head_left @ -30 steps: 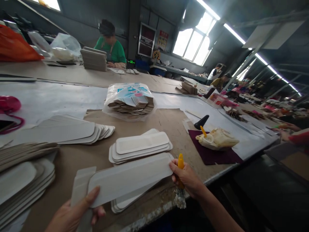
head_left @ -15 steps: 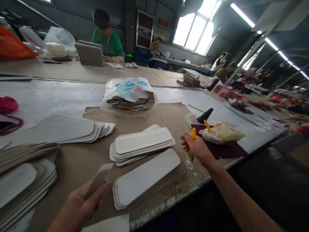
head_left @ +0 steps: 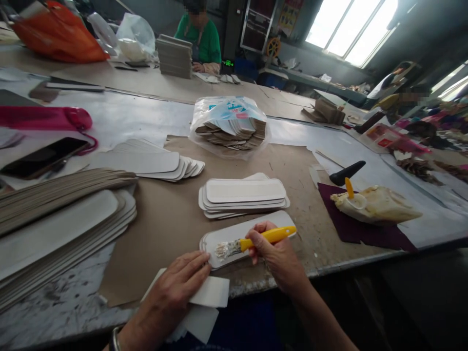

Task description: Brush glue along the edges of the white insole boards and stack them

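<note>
My right hand (head_left: 274, 248) is closed round the yellow handle of a glue brush (head_left: 270, 236). The brush's whitish, caked bristles rest on the top piece of a low stack of long white boards with rounded ends (head_left: 252, 226). Flat and with fingers stretched out, my left hand (head_left: 183, 280) touches the left end of that stack with its fingertips. Under and beside this palm lie white rectangular pieces (head_left: 212, 291), partly hidden and jutting past the table edge. Just behind is another stack of rounded white boards (head_left: 244, 191).
More board stacks (head_left: 66, 229) stand at left, near a phone (head_left: 44, 157) and a pink pouch (head_left: 44, 118). A clear bag of boards (head_left: 230, 126) lies behind. At right, a glue-smeared container (head_left: 380, 204) sits on dark purple material (head_left: 336, 219). A co-worker in green (head_left: 208, 39) sits opposite.
My right hand has brought the brush left and down onto the front board stack. My left hand no longer grips the raised white piece and now lies flat at the stack's end. The view has shifted left.
</note>
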Demonstrator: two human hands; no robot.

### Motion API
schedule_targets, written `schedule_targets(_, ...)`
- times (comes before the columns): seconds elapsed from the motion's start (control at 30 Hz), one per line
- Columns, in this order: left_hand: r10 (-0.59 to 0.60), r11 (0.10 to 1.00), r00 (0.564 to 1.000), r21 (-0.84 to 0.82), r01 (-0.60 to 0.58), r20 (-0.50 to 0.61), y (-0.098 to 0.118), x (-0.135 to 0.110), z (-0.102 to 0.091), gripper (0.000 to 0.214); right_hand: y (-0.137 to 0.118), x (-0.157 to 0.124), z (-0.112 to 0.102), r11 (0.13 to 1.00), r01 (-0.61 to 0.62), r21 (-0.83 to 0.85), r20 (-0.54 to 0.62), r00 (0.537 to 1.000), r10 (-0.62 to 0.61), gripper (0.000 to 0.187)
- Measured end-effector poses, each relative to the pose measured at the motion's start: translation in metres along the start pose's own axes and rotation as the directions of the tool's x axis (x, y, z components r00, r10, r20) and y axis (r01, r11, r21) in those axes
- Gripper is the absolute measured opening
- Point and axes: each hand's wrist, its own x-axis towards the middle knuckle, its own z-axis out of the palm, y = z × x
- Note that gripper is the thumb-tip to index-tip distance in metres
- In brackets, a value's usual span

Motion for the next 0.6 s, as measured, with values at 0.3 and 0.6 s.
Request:
schedule_targets(0.3, 0.020, 0.999, 1.000, 0.025, -0.020, -0.018, 0.004, 0.005, -0.009, 0.032, -0.001, 0.004, -0.015, 0.950, 0.035, -0.311, -0.145, 0.986, -0.084, 0.028)
schedule_targets(0.6, 0.084, 0.996, 0.989, 0.046, -0.079, -0.124, -0.008, -0.009, 0.007, 0.046, -0.005, 0.012, -0.085, 0.775, -0.003, -0.632, -0.338, 0.901, -0.271, 0.026)
